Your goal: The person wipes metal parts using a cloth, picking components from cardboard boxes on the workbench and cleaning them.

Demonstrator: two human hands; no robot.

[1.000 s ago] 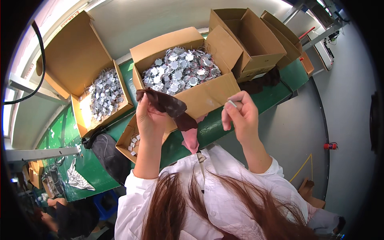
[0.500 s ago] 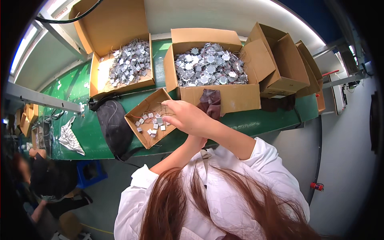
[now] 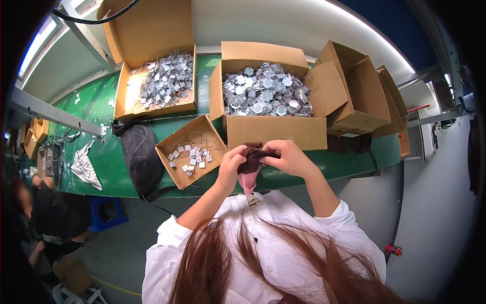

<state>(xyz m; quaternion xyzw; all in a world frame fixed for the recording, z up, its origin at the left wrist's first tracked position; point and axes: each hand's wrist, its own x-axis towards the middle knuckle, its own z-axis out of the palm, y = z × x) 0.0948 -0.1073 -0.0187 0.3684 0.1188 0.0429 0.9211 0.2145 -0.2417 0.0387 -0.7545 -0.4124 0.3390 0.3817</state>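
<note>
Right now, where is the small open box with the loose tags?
In the head view, the small box sits on the green table, just left of the hands, between the black bag and the big box.

Cardboard boxes and a black bag on a green worktable

Two open boxes of silver tags [image 3: 266,93] [image 3: 164,81] are set at the back of the green table [image 3: 96,152]; a small shallow box [image 3: 191,150] with a few tags is placed nearer, a black bag [image 3: 139,159] beside it, and empty boxes [image 3: 362,91] are stacked to the right.
</note>
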